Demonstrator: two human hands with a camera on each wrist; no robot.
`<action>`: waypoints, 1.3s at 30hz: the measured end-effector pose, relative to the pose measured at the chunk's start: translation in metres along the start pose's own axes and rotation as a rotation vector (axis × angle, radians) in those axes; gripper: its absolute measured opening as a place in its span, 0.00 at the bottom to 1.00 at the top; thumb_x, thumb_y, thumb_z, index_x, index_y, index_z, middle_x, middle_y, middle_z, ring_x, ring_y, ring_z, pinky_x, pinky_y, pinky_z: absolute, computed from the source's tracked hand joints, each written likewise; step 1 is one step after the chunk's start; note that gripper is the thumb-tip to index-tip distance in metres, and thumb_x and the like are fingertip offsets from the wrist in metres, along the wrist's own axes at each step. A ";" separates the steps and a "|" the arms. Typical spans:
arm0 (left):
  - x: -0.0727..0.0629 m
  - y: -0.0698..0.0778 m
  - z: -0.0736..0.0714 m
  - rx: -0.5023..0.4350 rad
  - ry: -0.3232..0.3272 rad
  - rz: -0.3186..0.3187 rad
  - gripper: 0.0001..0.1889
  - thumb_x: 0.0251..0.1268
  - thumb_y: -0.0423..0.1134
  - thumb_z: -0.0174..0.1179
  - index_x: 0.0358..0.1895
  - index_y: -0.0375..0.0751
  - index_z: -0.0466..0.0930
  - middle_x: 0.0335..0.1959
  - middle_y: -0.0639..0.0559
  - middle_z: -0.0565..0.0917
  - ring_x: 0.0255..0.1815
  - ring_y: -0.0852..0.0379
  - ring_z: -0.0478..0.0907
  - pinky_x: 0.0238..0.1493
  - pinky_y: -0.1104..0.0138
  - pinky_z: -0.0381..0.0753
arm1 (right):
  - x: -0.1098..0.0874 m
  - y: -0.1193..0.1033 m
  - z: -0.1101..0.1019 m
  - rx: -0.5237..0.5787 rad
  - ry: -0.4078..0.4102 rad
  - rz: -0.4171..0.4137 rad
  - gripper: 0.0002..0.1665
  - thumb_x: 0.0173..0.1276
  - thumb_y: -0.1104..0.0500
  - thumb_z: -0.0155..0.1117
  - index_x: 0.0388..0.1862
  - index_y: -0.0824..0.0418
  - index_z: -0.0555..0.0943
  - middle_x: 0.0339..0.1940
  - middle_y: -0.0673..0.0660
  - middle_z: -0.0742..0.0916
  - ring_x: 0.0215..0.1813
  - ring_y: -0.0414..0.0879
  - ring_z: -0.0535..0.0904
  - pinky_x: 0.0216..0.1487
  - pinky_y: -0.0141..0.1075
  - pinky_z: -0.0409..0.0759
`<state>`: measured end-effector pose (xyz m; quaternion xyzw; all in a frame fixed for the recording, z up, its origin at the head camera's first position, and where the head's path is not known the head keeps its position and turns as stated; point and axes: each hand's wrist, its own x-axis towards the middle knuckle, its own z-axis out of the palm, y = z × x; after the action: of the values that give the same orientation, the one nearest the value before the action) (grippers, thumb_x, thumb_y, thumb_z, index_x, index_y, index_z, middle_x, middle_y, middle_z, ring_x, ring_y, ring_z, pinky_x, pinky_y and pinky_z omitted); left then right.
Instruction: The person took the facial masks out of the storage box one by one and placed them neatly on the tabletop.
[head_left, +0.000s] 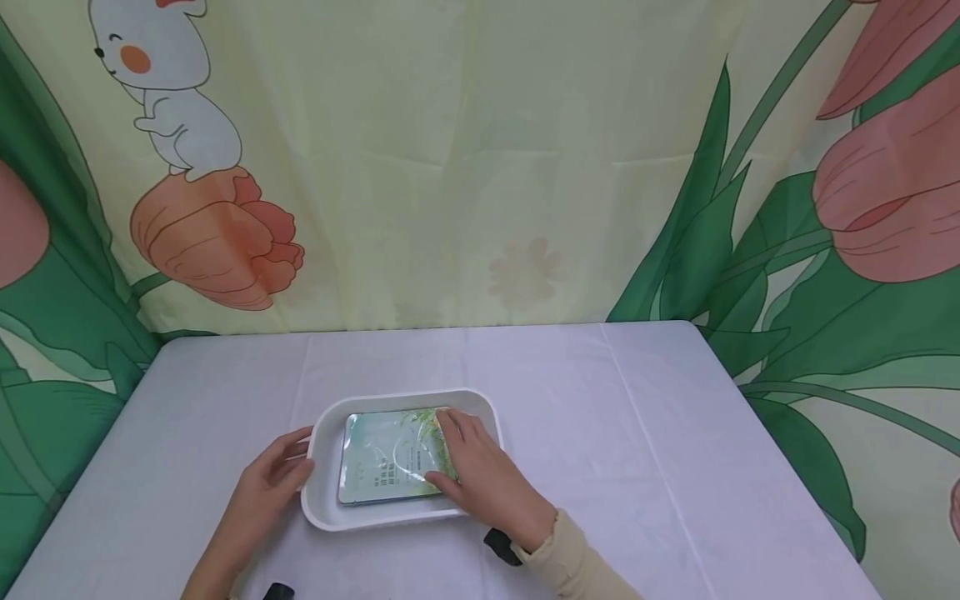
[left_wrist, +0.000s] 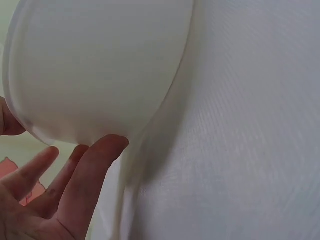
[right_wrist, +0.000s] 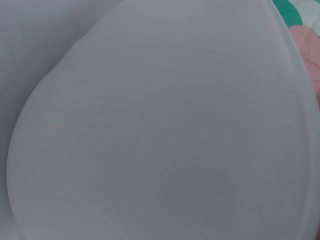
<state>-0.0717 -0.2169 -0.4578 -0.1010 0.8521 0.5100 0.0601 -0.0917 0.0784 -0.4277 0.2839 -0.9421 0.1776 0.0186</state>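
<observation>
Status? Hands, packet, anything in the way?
Left hand at left end of tray. Right hand on packet, covering its right side. Packet inside tray.

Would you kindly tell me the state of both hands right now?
Left hand: open, touching the white tray at its end.
Right hand: open, spread over the packet in the tray.

White tray (head_left: 324, 483), pale-green packet (head_left: 378, 454), leafy print
</observation>
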 end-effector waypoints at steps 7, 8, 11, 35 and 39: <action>-0.001 0.000 -0.002 -0.069 -0.024 -0.086 0.33 0.71 0.53 0.58 0.75 0.50 0.60 0.70 0.38 0.70 0.69 0.40 0.70 0.54 0.62 0.84 | 0.005 0.001 0.004 -0.013 0.009 0.009 0.43 0.68 0.47 0.68 0.72 0.68 0.64 0.69 0.64 0.73 0.69 0.54 0.68 0.70 0.42 0.72; -0.001 0.000 -0.002 -0.075 -0.028 -0.091 0.34 0.71 0.53 0.58 0.76 0.50 0.60 0.70 0.39 0.70 0.69 0.40 0.70 0.54 0.61 0.84 | 0.006 0.000 0.005 -0.014 0.009 0.010 0.43 0.67 0.47 0.68 0.71 0.68 0.64 0.68 0.64 0.73 0.69 0.54 0.69 0.69 0.42 0.72; 0.000 -0.002 -0.003 -0.097 -0.042 -0.101 0.36 0.70 0.55 0.59 0.76 0.50 0.59 0.71 0.38 0.69 0.69 0.40 0.70 0.54 0.61 0.84 | 0.008 -0.001 0.005 -0.027 0.007 0.013 0.41 0.66 0.48 0.69 0.69 0.69 0.66 0.65 0.65 0.75 0.66 0.54 0.71 0.67 0.42 0.74; 0.002 -0.007 -0.004 -0.208 -0.067 -0.139 0.38 0.67 0.55 0.62 0.76 0.51 0.57 0.71 0.38 0.69 0.46 0.79 0.77 0.47 0.67 0.85 | 0.017 -0.013 0.009 -0.003 0.003 0.165 0.40 0.63 0.50 0.73 0.63 0.75 0.69 0.57 0.65 0.78 0.55 0.54 0.71 0.59 0.42 0.77; 0.002 -0.008 -0.005 -0.215 -0.068 -0.125 0.37 0.69 0.53 0.61 0.76 0.51 0.58 0.71 0.38 0.69 0.45 0.79 0.77 0.45 0.68 0.85 | 0.020 -0.014 0.010 0.003 -0.004 0.194 0.42 0.63 0.51 0.73 0.64 0.77 0.68 0.56 0.66 0.78 0.55 0.55 0.71 0.58 0.42 0.76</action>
<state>-0.0718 -0.2249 -0.4627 -0.1427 0.7820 0.5967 0.1094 -0.0998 0.0537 -0.4298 0.1918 -0.9650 0.1791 -0.0011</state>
